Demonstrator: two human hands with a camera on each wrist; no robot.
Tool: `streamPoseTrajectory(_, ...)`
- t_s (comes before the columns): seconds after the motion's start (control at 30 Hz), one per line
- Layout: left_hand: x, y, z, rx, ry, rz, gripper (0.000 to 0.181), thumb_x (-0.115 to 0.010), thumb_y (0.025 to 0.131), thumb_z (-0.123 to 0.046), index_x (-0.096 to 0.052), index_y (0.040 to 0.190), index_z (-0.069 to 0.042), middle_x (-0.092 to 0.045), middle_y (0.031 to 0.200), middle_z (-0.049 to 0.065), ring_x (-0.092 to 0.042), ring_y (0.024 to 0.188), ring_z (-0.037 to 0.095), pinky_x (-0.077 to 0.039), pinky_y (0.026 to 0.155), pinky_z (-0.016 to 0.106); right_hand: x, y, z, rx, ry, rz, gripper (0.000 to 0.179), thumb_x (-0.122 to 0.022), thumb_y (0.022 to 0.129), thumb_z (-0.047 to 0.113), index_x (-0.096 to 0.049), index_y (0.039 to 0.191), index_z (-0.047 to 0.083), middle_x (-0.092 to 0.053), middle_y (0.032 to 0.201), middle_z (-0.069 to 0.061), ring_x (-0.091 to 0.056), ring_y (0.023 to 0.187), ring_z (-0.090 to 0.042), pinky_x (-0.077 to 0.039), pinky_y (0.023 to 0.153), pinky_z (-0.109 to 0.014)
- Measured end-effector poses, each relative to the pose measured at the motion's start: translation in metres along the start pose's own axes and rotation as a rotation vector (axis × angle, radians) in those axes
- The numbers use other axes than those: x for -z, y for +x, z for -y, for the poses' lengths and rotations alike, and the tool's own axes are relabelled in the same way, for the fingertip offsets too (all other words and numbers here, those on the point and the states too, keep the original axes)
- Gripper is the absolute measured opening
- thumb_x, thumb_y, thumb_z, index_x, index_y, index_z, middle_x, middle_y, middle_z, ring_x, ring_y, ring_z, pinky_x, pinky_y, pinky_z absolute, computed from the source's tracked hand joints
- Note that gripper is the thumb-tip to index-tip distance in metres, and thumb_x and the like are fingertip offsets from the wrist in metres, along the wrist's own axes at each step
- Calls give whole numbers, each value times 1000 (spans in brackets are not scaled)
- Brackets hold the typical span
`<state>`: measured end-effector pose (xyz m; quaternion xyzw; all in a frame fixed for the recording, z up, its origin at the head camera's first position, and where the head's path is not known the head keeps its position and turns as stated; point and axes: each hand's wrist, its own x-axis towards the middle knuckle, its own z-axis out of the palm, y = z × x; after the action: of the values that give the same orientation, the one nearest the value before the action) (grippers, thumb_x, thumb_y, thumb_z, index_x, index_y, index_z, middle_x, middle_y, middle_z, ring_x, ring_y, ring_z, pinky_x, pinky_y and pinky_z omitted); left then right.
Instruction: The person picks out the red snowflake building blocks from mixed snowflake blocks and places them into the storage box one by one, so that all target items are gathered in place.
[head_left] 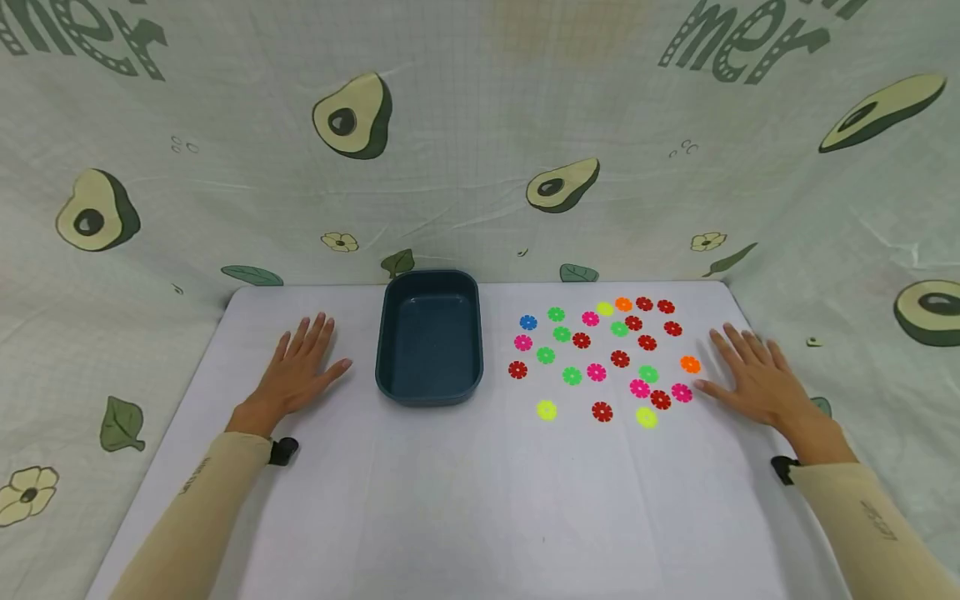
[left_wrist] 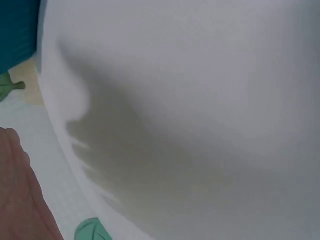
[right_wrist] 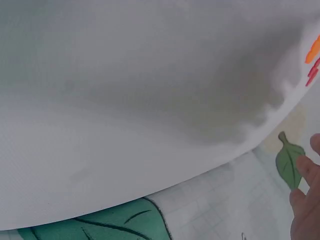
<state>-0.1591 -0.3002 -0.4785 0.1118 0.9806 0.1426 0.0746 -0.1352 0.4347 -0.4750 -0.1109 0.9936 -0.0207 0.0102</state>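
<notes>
My left hand point(head_left: 294, 372) is held palm down over the left part of the white table, fingers straight and thumb spread, with nothing in it. To its right sits a dark blue rectangular tub point(head_left: 429, 397), with no contents showing. Over the right side, my right hand point(head_left: 761, 382) is likewise stretched out and holds nothing. Nearest to its thumb lie a pink notched disc point(head_left: 682, 392) and an orange notched disc point(head_left: 690, 364). Several more flat discs are scattered between tub and right hand: a blue disc point(head_left: 528, 322), green discs point(head_left: 572, 376), red discs point(head_left: 602, 412) and yellow discs point(head_left: 547, 410).
The white tabletop point(head_left: 465, 500) ends at a back edge just behind the tub. A pale cloth point(head_left: 465, 183) printed with avocados and leaves hangs behind and along both sides. In the wrist views, each hand's shadow falls on the tabletop.
</notes>
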Motion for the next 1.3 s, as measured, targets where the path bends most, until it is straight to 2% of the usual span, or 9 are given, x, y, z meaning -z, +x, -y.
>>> streamPoseTrajectory(0.3, 3, 10, -21, -51, -10, -42, 88, -38, 110, -60, -7, 169, -3, -1, 177, 18, 0, 162, 43, 0, 128, 64, 1, 8, 6, 35, -11, -14, 99, -71, 95, 41, -16, 168, 4, -24, 165, -32, -24, 147, -57, -4, 125, -71)
streamPoseTrajectory(0.43, 2, 14, -28, -66, -56, -66, 83, -39, 112, -54, -9, 169, -2, -6, 176, 19, -5, 162, 43, -3, 128, 64, 2, 12, 10, 52, -6, -27, 96, -72, 94, 39, -21, 166, 2, -27, 164, -32, -27, 146, -56, -6, 125, -72)
streamPoseTrajectory(0.7, 2, 18, -43, -72, -278, -80, 72, -39, 115, -44, -12, 170, -6, -11, 176, 17, -9, 162, 43, -11, 128, 65, 7, 20, 18, 74, -1, -24, 89, -73, 95, 38, -29, 163, 1, -33, 161, -32, -31, 145, -55, -16, 122, -73)
streamPoseTrajectory(0.83, 3, 19, -53, -48, -379, -60, 71, -41, 115, -41, -12, 170, -8, -10, 177, 15, -8, 162, 43, -9, 128, 65, 9, 23, 22, 71, -5, -5, 86, -74, 96, 38, -33, 161, -1, -34, 160, -32, -32, 144, -55, -19, 121, -73)
streamPoseTrajectory(0.97, 3, 19, -59, -14, -490, -32, 71, -42, 115, -40, -10, 171, -10, -9, 176, 17, -8, 162, 43, -10, 128, 66, 11, 27, 28, 75, 16, 7, 82, -74, 97, 35, -36, 158, -4, -35, 159, -33, -32, 143, -56, -19, 122, -73)
streamPoseTrajectory(1.1, 1, 20, -64, 8, -561, -25, 73, -44, 115, -41, -11, 170, -8, -11, 176, 18, -14, 161, 44, -17, 127, 66, 11, 33, 33, 81, 38, 6, 79, -76, 97, 31, -40, 156, -7, -38, 157, -34, -35, 142, -55, -22, 120, -73)
streamPoseTrajectory(1.2, 1, 22, -68, -3, -605, -40, 71, -48, 115, -35, -15, 169, -3, -16, 175, 20, -20, 159, 44, -24, 125, 63, 11, 38, 38, 72, 99, 9, 76, -78, 96, 25, -42, 154, -8, -41, 154, -35, -39, 140, -56, -31, 116, -74)
streamPoseTrajectory(1.3, 0, 23, -71, -11, -661, -55, 68, -50, 115, -27, -18, 167, 1, -20, 173, 22, -27, 157, 44, -30, 124, 59, 11, 43, 42, 33, 233, 31, 73, -78, 96, 18, -42, 154, -8, -43, 151, -37, -39, 139, -58, -38, 111, -74)
